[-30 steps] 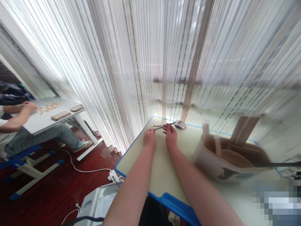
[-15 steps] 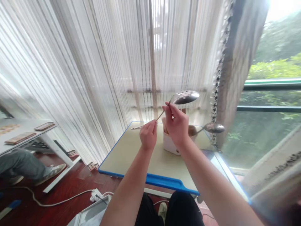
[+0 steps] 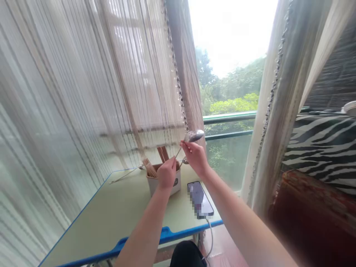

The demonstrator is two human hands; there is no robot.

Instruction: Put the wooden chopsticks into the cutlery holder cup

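My left hand (image 3: 167, 173) is closed around the thin handle of a slotted spoon, above the near side of a white bin. My right hand (image 3: 195, 156) pinches the same handle close to the bowl. The metal slotted spoon (image 3: 197, 136) is raised, its bowl up and to the right. Below my hands the white bin (image 3: 152, 185) stands on the table, holding wooden pieces (image 3: 163, 154) and a bundle of thin sticks (image 3: 149, 168). Another metal utensil (image 3: 184, 161) leans out of its right side, partly hidden by my hands.
A long-handled metal utensil (image 3: 125, 175) lies left of the bin. A phone (image 3: 200, 198) with a cable (image 3: 211, 237) lies at the right of the blue-edged table (image 3: 116, 211). String curtains (image 3: 83, 92) hang behind; a railing (image 3: 230, 118) crosses the window. Zebra-striped cloth (image 3: 319, 144) is at right.
The view has turned right, so the table and bin appear further left and the phone shows. Both hands still hold the slotted spoon, now in front of the curtain's edge.
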